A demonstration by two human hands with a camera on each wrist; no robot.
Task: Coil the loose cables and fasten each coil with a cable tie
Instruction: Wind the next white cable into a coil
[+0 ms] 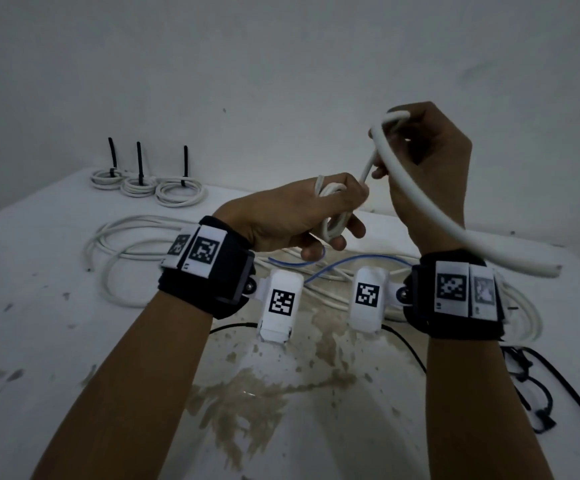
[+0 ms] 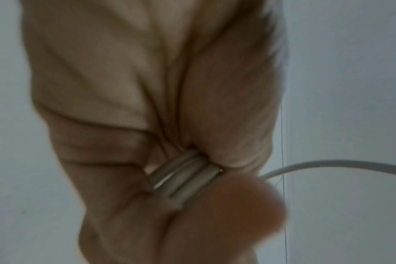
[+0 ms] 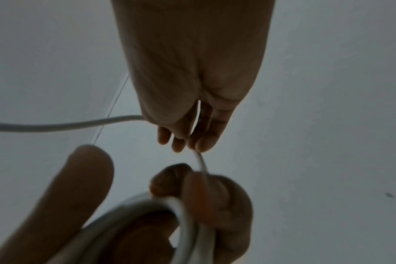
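Observation:
My left hand is raised over the table and grips a small coil of white cable; the left wrist view shows three strands of the coil clamped between palm and fingers. From the coil the cable rises to my right hand, which pinches it, bends over the fingers and trails down to the right to its cut end. In the right wrist view the right fingertips pinch the cable just above the coil.
Three tied coils with upright black ties stand at the table's back left. Loose white cables sprawl under both hands, and a thin blue wire runs among them. Several black cable ties lie front right. The wall is close behind.

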